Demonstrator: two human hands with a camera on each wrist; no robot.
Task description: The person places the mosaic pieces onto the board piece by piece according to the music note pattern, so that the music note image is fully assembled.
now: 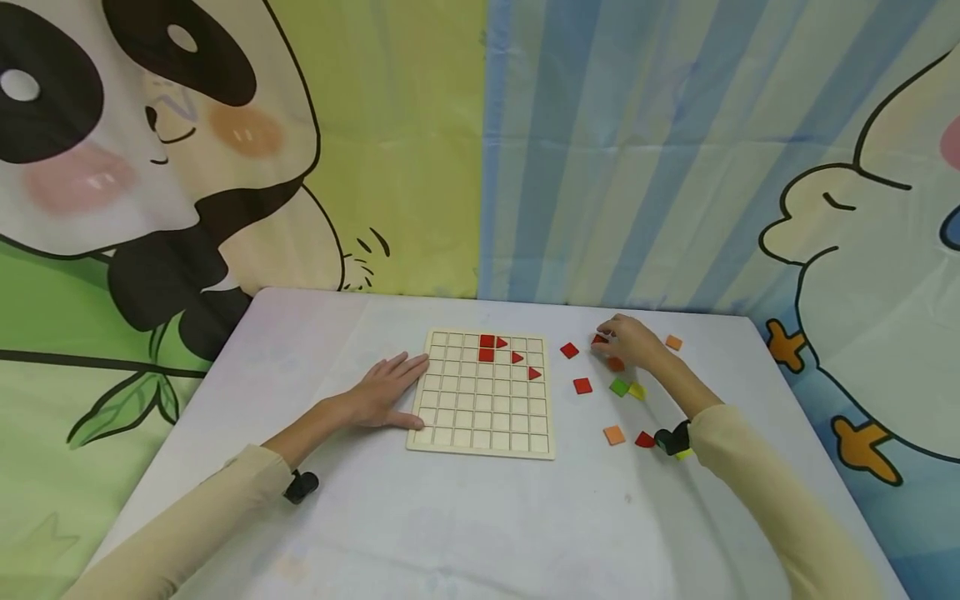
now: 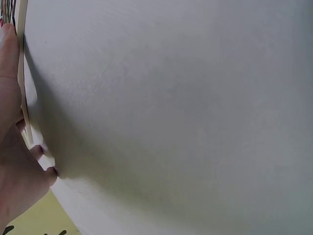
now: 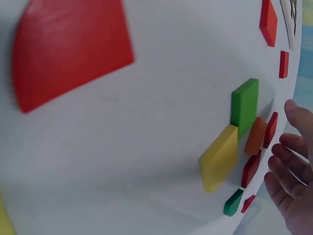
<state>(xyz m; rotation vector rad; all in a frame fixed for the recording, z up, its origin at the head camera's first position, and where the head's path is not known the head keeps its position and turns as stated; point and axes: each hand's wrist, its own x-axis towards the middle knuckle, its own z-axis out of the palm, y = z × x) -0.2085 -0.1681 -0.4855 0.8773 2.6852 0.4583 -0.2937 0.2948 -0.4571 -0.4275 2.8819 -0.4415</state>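
Note:
A pale wooden grid board (image 1: pixel 480 400) lies on the table, bearing two red squares (image 1: pixel 487 355) and three red triangles (image 1: pixel 517 357) near its top. At its left edge rests my left hand (image 1: pixel 386 392), fingers and thumb extended. The left wrist view shows that hand (image 2: pixel 14 161) beside the board's rim (image 2: pixel 22 58). On the right, my right hand (image 1: pixel 630 340) hovers over loose pieces, nearest a red piece (image 1: pixel 599 339) partly hidden by the fingers. In the right wrist view, this hand (image 3: pixel 296 171) has loosely bent fingers with nothing visible between them.
Right of the board lie red squares (image 1: pixel 582 386), a green piece (image 1: pixel 618 387), a yellow piece (image 3: pixel 220 159), orange squares (image 1: pixel 614 435) and a red curved-edged piece (image 3: pixel 73 49). A patterned curtain (image 1: pixel 600 167) hangs behind the white table (image 1: pixel 450 525).

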